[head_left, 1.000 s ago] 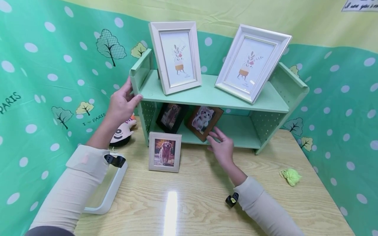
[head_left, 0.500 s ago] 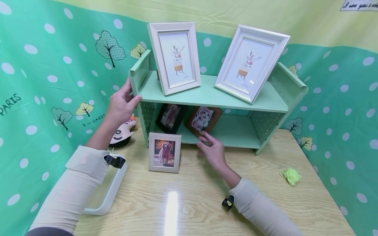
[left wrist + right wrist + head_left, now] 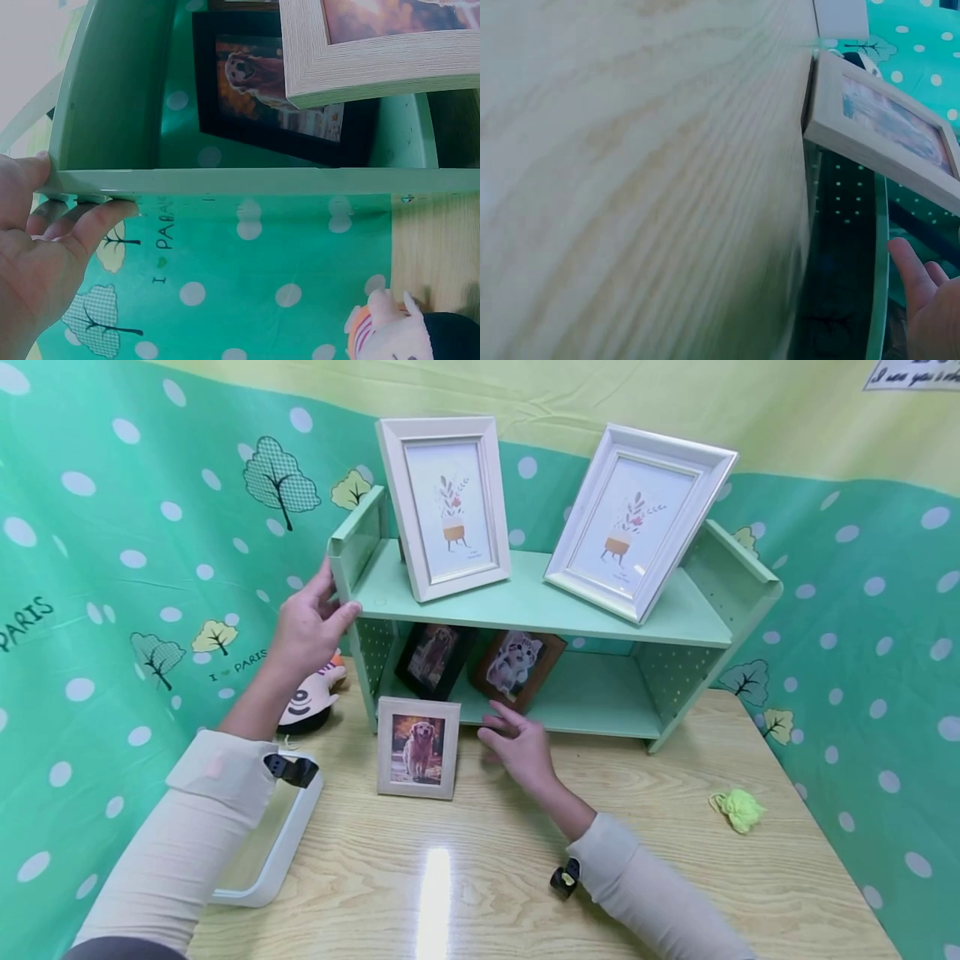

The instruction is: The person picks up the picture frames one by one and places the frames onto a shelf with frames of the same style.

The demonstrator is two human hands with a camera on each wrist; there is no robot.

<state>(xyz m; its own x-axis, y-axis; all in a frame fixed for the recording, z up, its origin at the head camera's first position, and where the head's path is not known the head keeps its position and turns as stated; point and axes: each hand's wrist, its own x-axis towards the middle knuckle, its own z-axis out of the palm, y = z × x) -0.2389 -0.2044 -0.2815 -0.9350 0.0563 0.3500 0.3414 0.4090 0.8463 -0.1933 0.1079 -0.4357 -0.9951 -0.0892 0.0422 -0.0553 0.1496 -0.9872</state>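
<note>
In the head view a light wood photo frame [image 3: 418, 748] with a dog picture stands on the table before a pale green shelf [image 3: 551, 610]. My right hand [image 3: 522, 753], fingers loosely extended and holding nothing, is just right of that frame and below a brown cat-photo frame [image 3: 519, 668]. The brown frame stands on the lower tier beside a black dog-photo frame [image 3: 433, 658]. My left hand [image 3: 309, 628] grips the shelf's left side panel between thumb and fingers. In the left wrist view, fingertips [image 3: 112, 213] lie along the panel's edge.
Two pale frames with plant prints, one on the left [image 3: 453, 514] and one on the right [image 3: 637, 522], lean on the shelf's upper tier. A plush toy [image 3: 311, 700] and a white-rimmed tray [image 3: 288, 852] are at the left. A yellow-green yarn bundle [image 3: 738, 810] lies at the right.
My right hand has moved left and slightly down, away from the brown frame's lower right corner, toward the light wood frame. My left hand has stayed on the shelf.
</note>
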